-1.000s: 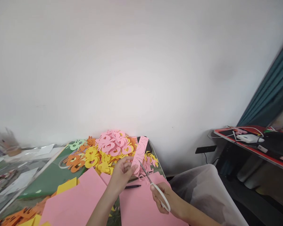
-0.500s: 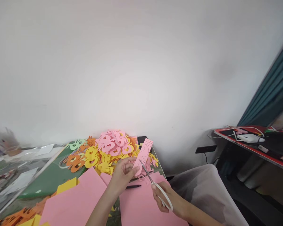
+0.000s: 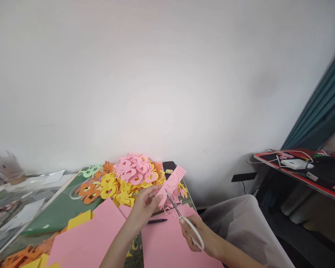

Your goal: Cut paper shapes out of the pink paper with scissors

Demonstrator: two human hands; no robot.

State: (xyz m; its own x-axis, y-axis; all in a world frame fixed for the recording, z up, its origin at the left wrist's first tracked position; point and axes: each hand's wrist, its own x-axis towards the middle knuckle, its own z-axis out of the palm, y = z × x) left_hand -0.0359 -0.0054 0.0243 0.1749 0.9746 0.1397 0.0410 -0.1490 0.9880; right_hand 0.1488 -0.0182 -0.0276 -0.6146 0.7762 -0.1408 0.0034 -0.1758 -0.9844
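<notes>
Between the thumb and fingers of my left hand (image 3: 146, 204) is a pink paper strip (image 3: 173, 180) with curved lines drawn on it, tilted up to the right. My right hand (image 3: 195, 234) is closed round the white handles of a pair of scissors (image 3: 192, 231). The blades reach up and left to the strip's lower part; whether they are biting into it is too small to tell. Below the hands lies a pink sheet (image 3: 167, 245), with a black pen (image 3: 157, 221) near its top edge. Thin pink offcuts (image 3: 170, 211) lie under the blades.
Pink cut-outs (image 3: 134, 169) are heaped at the back, with yellow cut-outs (image 3: 108, 186) and orange cut-outs (image 3: 89, 191) beside them. Another pink sheet (image 3: 86, 238) lies at left. A black phone-like object (image 3: 169, 166) sits by the wall (image 3: 167, 93). A red-edged desk (image 3: 326, 191) stands at right.
The pink strip has swung over, its upper end moving right and slightly down. The scissors shifted a little to the right; their blades stay at the strip. My left hand stays nearly in place.
</notes>
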